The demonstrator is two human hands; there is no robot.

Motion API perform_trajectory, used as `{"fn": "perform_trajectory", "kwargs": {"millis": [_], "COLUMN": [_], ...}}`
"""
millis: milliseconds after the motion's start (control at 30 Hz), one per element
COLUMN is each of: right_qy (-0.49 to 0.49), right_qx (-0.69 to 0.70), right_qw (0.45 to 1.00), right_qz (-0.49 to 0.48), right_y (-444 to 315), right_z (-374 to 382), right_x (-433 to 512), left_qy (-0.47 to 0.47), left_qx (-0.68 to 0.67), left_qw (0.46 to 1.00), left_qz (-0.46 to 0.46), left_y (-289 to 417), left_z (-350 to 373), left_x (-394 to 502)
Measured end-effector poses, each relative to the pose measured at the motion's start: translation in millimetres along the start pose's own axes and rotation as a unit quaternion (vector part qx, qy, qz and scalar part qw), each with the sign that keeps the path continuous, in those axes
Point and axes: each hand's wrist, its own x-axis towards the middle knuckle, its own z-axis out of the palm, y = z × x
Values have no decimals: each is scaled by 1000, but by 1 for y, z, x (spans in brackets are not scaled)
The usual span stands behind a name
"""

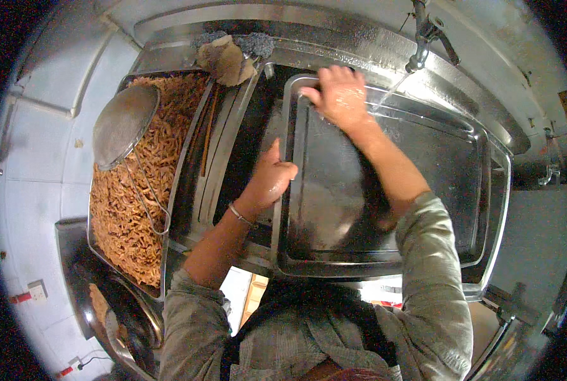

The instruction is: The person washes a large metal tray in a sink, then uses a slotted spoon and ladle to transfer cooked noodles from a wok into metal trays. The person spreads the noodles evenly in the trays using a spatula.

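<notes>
A large rectangular metal tray (340, 190) lies over a stainless steel sink (501, 214). My left hand (274, 178), wet and with a bracelet at its wrist, grips the tray's left rim, thumb on top. Flat on the tray's upper left part, near its far rim, rests my right hand (343, 97), also wet; whether it holds something beneath the palm is hidden. From a metal faucet (419, 59) a thin stream of water runs down just right of my right hand.
At left, a deep metal tray is filled with brown cooked strips (136, 209), with a mesh strainer (125, 126) across it. Wooden chopsticks (209, 128) lie beside it. A crumpled cloth (226, 62) and dark scouring pads (257, 45) sit on the back ledge. A wok (140, 305) stands lower left.
</notes>
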Motion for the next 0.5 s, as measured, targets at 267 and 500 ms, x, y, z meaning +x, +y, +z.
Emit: {"fn": "perform_trajectory", "kwargs": {"millis": [267,500], "right_qy": [56,-73], "right_qx": [65,-45], "right_qw": [996,996], "right_qz": [-17,33], "right_y": [-45,106], "right_z": [25,-19], "right_x": [-15,-30], "left_qy": [5,69], "left_qx": [-66,6], "left_qw": [997,997], "left_qz": [-42,-45], "left_y": [16,41], "left_z": [2,-6], "left_x": [19,8]}}
